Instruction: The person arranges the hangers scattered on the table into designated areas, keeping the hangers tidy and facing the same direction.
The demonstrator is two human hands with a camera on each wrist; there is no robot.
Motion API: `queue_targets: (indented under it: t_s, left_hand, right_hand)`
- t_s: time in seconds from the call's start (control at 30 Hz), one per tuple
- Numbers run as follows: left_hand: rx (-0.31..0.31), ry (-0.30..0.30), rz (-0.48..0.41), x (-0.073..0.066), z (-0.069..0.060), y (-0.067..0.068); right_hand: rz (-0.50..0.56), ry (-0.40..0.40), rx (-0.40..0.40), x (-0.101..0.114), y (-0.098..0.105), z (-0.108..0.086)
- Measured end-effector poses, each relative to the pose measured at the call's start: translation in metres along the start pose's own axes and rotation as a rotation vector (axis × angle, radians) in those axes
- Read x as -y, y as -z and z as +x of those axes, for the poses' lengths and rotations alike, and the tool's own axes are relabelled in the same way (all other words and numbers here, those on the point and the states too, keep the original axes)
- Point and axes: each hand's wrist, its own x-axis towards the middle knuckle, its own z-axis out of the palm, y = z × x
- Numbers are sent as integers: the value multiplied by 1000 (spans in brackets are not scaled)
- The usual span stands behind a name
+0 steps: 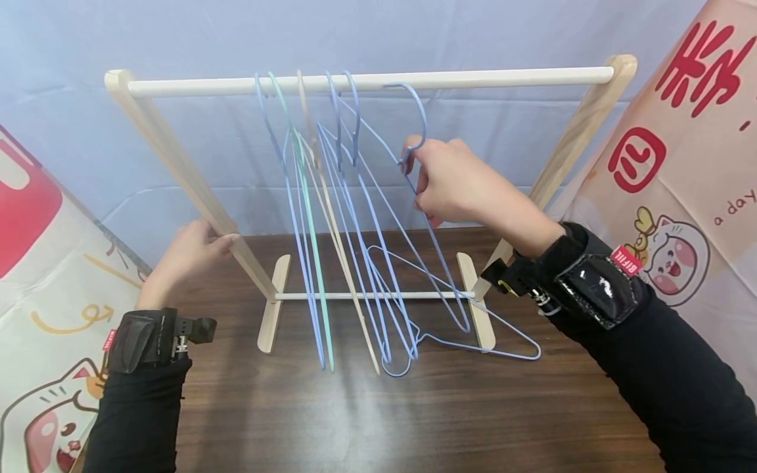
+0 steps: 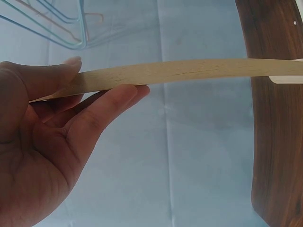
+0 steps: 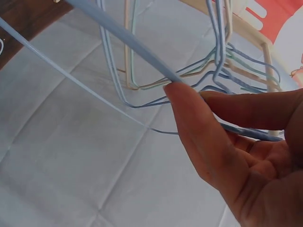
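Observation:
My right hand (image 1: 452, 180) pinches a blue wire hanger (image 1: 424, 118) near its neck, thumb against fingers. Its hook tip overlaps the rack's white rail (image 1: 503, 77) in the head view; whether it rests there I cannot tell. In the right wrist view, the held wire (image 3: 137, 49) passes between thumb and fingers. My left hand (image 1: 192, 253) holds the rack's left wooden post (image 1: 171, 151), and the left wrist view shows thumb and fingers on either side of that post (image 2: 180, 71). Left of the held hanger, several blue hangers, a green hanger (image 1: 323, 309) and a beige hanger (image 1: 360, 312) hang on the rail.
Another blue hanger (image 1: 508, 355) lies on the dark wooden table (image 1: 355, 420), across the rack's right foot (image 1: 475, 289). A thin lower bar (image 1: 432, 295) joins the feet. Behind the rack hangs a pale blue cloth (image 1: 473, 33); printed sheets flank both sides.

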Motion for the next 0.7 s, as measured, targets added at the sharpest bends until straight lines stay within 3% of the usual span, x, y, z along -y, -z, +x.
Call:
queue_targets:
  t_s: [0.7]
  left_hand:
    - [0,-9,3,2,1,0]
  right_hand:
    - [-39,-68,64,20,9,20]
